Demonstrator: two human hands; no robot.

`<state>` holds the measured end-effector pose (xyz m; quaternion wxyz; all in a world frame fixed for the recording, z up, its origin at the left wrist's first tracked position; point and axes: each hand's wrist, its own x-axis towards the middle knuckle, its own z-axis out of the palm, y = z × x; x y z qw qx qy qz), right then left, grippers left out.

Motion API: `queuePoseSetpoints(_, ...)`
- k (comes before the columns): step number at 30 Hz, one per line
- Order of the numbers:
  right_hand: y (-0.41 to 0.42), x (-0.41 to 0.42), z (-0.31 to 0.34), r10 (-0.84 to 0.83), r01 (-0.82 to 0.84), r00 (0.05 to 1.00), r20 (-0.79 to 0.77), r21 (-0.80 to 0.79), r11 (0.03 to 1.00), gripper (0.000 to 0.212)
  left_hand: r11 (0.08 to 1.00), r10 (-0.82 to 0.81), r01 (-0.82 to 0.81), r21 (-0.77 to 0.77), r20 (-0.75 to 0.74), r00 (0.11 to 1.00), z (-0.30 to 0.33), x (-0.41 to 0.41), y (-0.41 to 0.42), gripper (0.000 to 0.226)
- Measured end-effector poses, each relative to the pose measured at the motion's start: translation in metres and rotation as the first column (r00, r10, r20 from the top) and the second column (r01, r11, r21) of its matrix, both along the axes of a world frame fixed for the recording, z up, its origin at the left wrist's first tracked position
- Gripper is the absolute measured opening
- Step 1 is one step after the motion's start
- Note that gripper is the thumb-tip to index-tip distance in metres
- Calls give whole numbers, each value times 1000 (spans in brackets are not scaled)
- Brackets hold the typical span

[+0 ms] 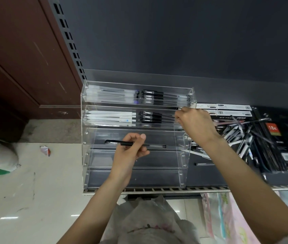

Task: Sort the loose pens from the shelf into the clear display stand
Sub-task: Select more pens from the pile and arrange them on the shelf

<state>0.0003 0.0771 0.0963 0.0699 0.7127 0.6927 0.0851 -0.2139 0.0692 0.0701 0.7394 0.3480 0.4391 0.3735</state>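
1. One view only, from the head camera: a clear display stand (136, 138) of stepped acrylic tiers sits on a dark shelf (208, 176). Its two upper tiers hold white pens (109, 116) on the left and black pens (151, 117) on the right; the lower tiers look bare.
2. At the third tier, the left hand (130, 152) pinches a black pen (134, 144) near its middle, held level, cap end to the left.
3. At the right end of the second tier, the right hand (194, 124) is curled. It seems to nip something small, but I cannot tell what.
4. Right of the stand, the loose pens (240, 138) lie in a tangled heap on the shelf, beside dark boxed goods (284, 145).
5. Each pen looks light, stiff and smooth, likely to roll. I would hold it mid-barrel, as now, and lay it flat.
6. Acrylic walls are glossy and hard, probably easily scratched, with thin edges.
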Motion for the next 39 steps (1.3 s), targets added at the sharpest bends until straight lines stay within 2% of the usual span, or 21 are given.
queuePoseSetpoints(2,-8,-2,8,-7,9,1000,-29,45,999,15,1000,-7,7,-1,-9,1000,0,1,0,10)
queuePoseSetpoints(4,-21,-7,17,21,17,973,-231,163,986,10,1000,-11,11,-4,-20,1000,-1,4,2,12)
queuePoseSetpoints(6,-40,-20,29,92,22,853,-513,212,977,12,1000,-15,15,-3,-25,1000,1,9,4,13)
queuePoseSetpoints(7,-48,-28,33,112,4,809,-576,197,980,15,1000,-21,21,3,-25,999,2,12,5,13)
queuePoseSetpoints(8,-55,-36,33,119,-17,807,-578,179,984,18,999,-32,32,11,-24,999,3,16,6,14)
queuePoseSetpoints(13,-58,-32,24,122,41,818,-563,268,963,8,990,-124,126,56,-31,992,16,32,13,19)
queuePoseSetpoints(14,-56,-24,25,108,76,839,-533,313,947,7,985,-137,144,96,-79,987,17,31,19,20)
queuePoseSetpoints(16,-54,-4,29,37,154,903,-427,402,903,4,957,-65,142,252,-292,954,16,19,34,22)
queuePoseSetpoints(18,-51,10,33,-36,184,944,-329,433,883,3,874,111,158,459,-506,855,15,2,49,24)
queuePoseSetpoints(21,-42,11,27,-14,111,969,-247,384,916,7,689,232,342,639,-642,731,12,-10,61,25)
queuePoseSetpoints(23,-34,6,21,-14,82,980,-200,335,938,10,591,242,466,658,-696,676,9,-7,66,32)
queuePoseSetpoints(28,-23,-5,15,-81,88,995,-51,154,984,21,457,221,649,609,-784,580,4,9,69,39)
queuePoseSetpoints(30,-21,-9,14,-75,72,996,41,76,995,26,446,208,662,602,-790,577,5,11,71,38)
queuePoseSetpoints(33,-18,-11,15,-55,50,992,117,45,998,24,463,204,650,603,-786,584,9,11,74,33)
queuePoseSetpoints(39,-18,-16,10,-53,46,995,89,77,996,25,466,153,682,564,-810,565,3,11,76,29)
